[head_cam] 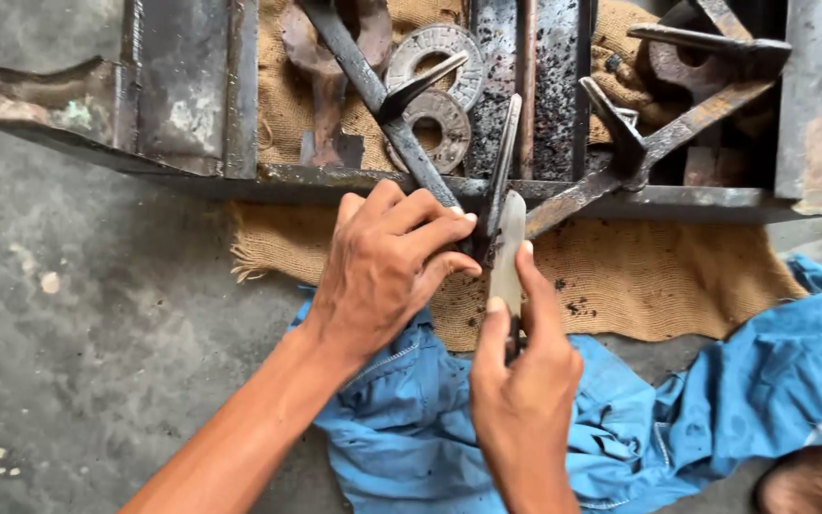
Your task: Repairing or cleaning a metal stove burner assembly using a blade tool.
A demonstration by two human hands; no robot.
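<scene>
My left hand [382, 271] grips the near end of a long dark metal bar [373, 90] that slants up into a rusty frame. My right hand [523, 381] pinches a pale, flat blade-like piece [508, 249] between thumb and forefinger, held upright next to a thin dark blade [503, 157]. Both hands meet at the frame's front rail [335, 179], above burlap sacking [639, 286].
The rusty metal frame [183, 86] holds two ring-shaped discs [441, 48], rusty wrenches [330, 57] and crossed iron bars [677, 128]. A blue cloth garment [677, 409] lies crumpled on the grey concrete floor [78, 314]. A foot [815, 481] shows at the bottom right.
</scene>
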